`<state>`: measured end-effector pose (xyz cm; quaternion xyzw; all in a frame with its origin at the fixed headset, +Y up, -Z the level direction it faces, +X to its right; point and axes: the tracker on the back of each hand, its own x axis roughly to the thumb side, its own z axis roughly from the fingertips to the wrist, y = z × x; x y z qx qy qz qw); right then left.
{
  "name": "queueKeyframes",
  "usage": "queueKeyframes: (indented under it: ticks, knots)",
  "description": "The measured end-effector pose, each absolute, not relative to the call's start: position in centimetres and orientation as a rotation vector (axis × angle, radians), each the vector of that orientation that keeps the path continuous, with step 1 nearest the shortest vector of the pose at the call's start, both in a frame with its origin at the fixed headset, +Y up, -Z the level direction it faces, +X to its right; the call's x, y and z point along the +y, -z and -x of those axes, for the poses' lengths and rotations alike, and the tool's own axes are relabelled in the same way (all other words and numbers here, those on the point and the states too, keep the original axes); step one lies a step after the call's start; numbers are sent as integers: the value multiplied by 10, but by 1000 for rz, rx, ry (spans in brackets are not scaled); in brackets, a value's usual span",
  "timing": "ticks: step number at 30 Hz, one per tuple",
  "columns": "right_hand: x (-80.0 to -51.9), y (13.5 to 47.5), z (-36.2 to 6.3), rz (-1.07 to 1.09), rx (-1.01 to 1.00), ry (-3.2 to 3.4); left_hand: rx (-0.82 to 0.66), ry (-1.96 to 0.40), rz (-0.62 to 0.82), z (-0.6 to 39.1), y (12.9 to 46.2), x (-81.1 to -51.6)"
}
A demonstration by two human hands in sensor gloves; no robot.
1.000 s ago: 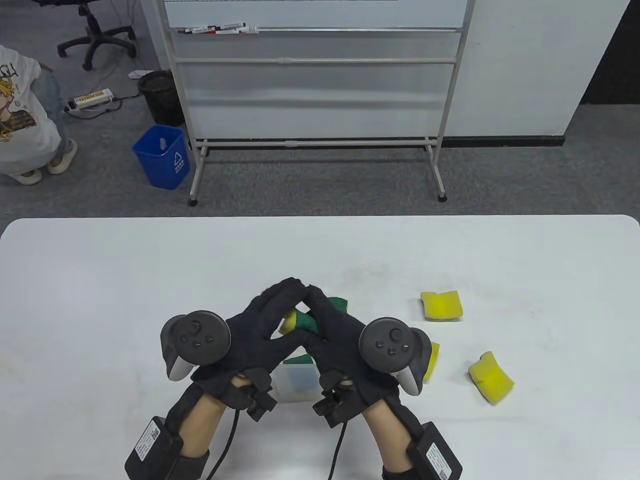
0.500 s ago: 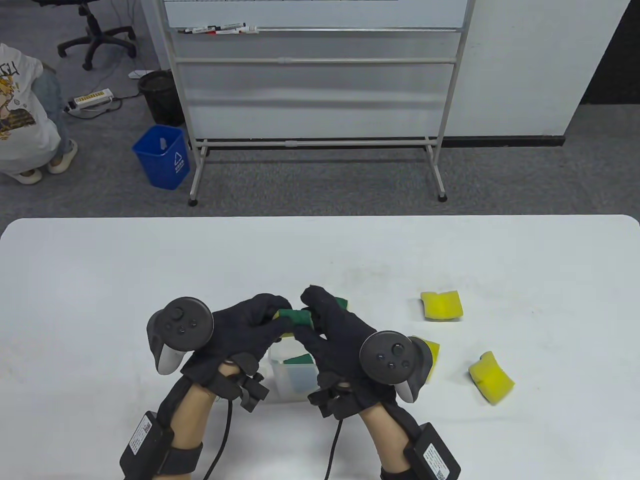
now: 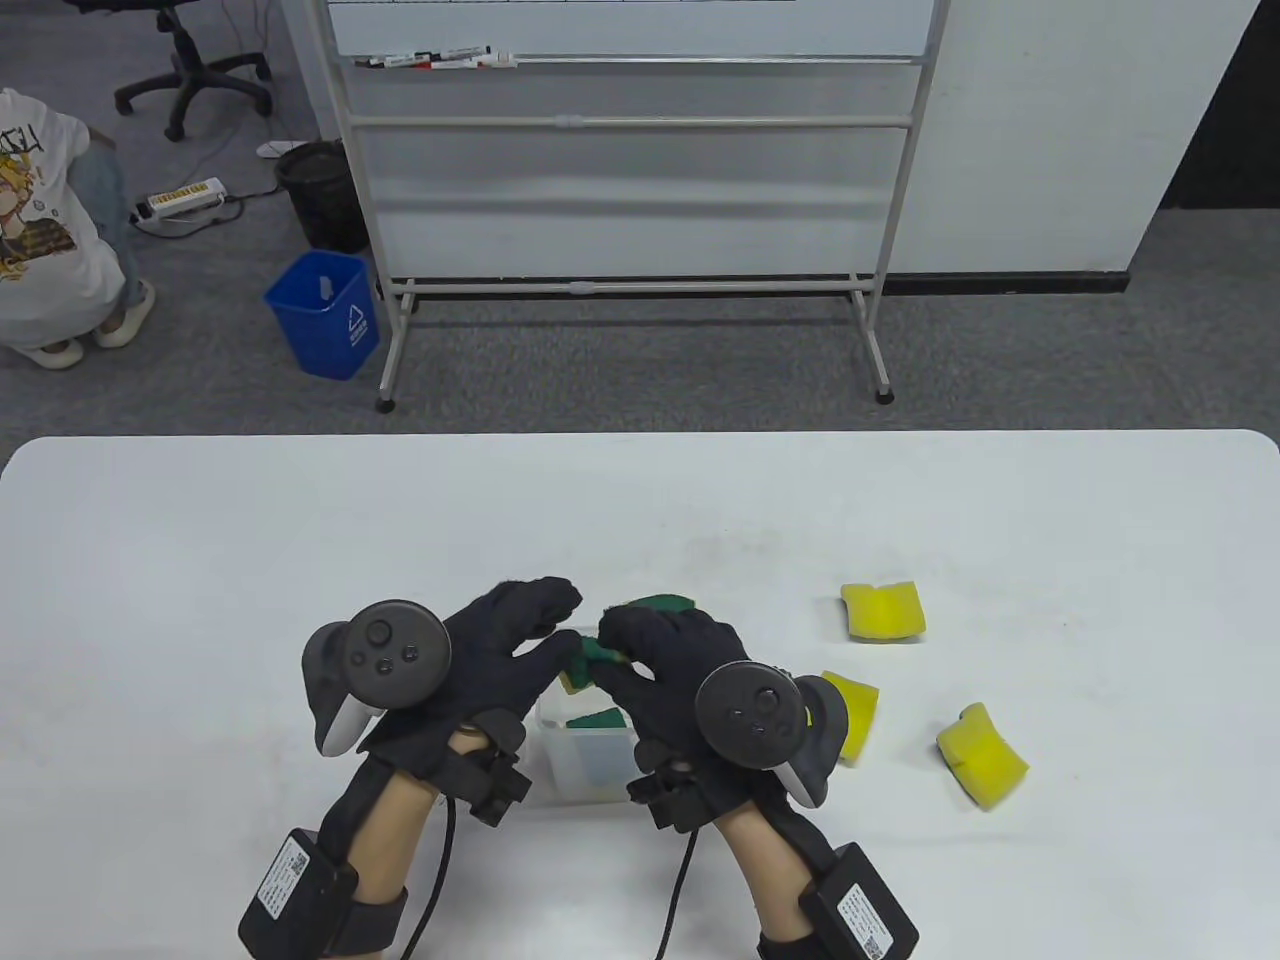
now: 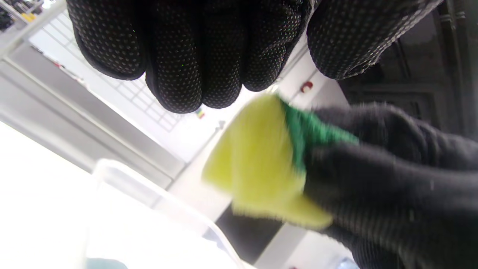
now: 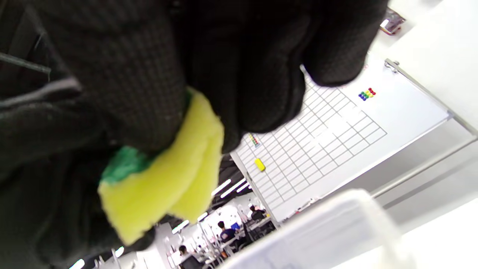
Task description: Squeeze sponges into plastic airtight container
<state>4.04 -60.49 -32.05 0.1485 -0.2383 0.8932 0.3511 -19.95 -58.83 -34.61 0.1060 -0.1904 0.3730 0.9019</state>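
My right hand (image 3: 618, 648) grips a folded yellow-and-green sponge (image 3: 588, 662) just above the far edge of the clear plastic container (image 3: 560, 765). The right wrist view shows the sponge (image 5: 168, 186) squeezed between my fingers (image 5: 242, 74) over the container rim (image 5: 328, 220). My left hand (image 3: 552, 625) is beside it with fingers spread, holding nothing. In the left wrist view its fingers (image 4: 194, 56) hang apart from the sponge (image 4: 257, 164). A green-topped sponge (image 3: 597, 719) lies inside the container.
Another green-topped sponge (image 3: 662, 603) lies just behind the hands. Three yellow sponges lie on the white table (image 3: 200, 560) to the right: one far (image 3: 882, 610), one beside my right wrist (image 3: 856, 712), one further right (image 3: 982, 755).
Both hands were pinching the sponge together. My left hand has let go and opened. My right hand now holds the folded sponge alone and has lowered it toward the container.
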Motion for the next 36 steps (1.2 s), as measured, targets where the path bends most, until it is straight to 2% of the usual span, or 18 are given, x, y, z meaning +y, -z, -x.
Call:
queueKeyframes:
  ticks: [4, 10, 16, 22, 27, 36]
  knots:
    - [-611, 323, -35, -393, -610, -2377, -308, -732, -249, 216, 350, -589]
    - [-620, 328, -32, -388, -592, -2403, -183, -531, -286, 230, 356, -593]
    - [-632, 332, -28, -381, -572, -2439, -131, -421, -266, 235, 363, -602]
    - [-632, 334, -31, -367, -541, -2424, -80, -350, -260, 241, 368, -608]
    - [-627, 336, -46, -288, -549, -2281, -52, -276, -264, 247, 373, -618]
    - [-630, 358, -102, -33, -495, -2280, -44, -245, -151, 255, 385, -638]
